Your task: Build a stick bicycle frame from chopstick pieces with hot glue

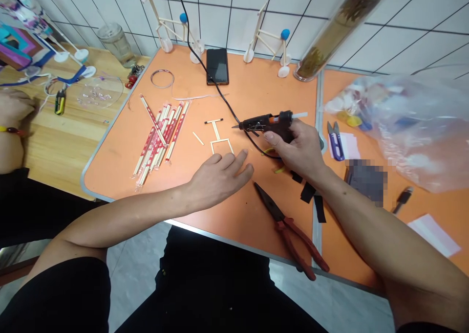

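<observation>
My right hand (pixel 298 147) is wrapped round the handle of a black hot glue gun (pixel 269 122), its nozzle pointing left. A pale glue stick (pixel 299 115) pokes out of the gun's back end. Fingers apart, my left hand (pixel 222 179) lies over the near edge of a small wooden stick frame (pixel 221 140); whether it presses on the frame is hidden. That frame has a square part and a stem topped by a dark-tipped crossbar. Left of it lies a short loose stick (pixel 198 138). Long-nose pliers (pixel 284 220) with red handles rest near the table's front edge.
Wrapped chopsticks (pixel 157 140) lie in a pile at left. Two stick models (pixel 179 27) (pixel 269 39) stand by the wall near a phone (pixel 217 66). A black cord (pixel 223 91) crosses the table. Purple snips (pixel 335 141) and a plastic bag (pixel 414 122) are right. Another person's hand (pixel 14 105) rests far left.
</observation>
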The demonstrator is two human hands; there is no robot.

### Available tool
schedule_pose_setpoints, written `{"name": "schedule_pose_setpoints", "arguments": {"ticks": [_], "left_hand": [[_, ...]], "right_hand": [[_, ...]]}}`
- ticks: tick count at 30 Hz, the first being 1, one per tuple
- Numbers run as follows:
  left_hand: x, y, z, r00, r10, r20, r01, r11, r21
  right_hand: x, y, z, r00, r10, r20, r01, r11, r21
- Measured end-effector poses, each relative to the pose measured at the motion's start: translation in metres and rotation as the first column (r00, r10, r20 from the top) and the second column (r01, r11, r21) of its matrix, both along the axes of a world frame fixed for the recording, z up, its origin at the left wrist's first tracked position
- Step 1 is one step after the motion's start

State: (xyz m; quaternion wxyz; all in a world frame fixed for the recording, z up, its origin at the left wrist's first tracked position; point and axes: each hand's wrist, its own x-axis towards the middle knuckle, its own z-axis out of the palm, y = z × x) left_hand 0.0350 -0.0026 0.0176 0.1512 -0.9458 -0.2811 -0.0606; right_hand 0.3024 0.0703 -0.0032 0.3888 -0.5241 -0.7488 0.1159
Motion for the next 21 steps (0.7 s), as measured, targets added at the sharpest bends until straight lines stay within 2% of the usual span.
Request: {"name": "schedule_pose_setpoints", "arguments": {"ticks": [3, 10, 14, 21], "left_hand": [[0.004, -0.008, -0.002, 0.998, 0.060, -0.022, -0.061, 0.997, -0.044], [0.008, -0.028, -0.007, 0.995, 0.084, -0.061, -0.089, 0.993, -0.080], [0.008, -0.029, -0.006, 0.991, 0.103, -0.089, -0.111, 0.990, -0.089], [0.010, -0.028, -0.006, 0.988, 0.122, -0.094, -0.134, 0.982, -0.133]], "right_hand": [[0.000, 0.000, 0.000, 1.000, -0.001, -0.007, 0.001, 1.000, -0.004], [0.003, -0.002, -0.001, 0.999, -0.017, 0.050, 0.017, 1.000, -0.012], [0.004, -0.003, 0.000, 0.995, -0.020, 0.097, 0.023, 0.999, -0.026], [0.007, -0.004, 0.006, 0.981, 0.057, 0.187, -0.049, 0.998, -0.046]]}}
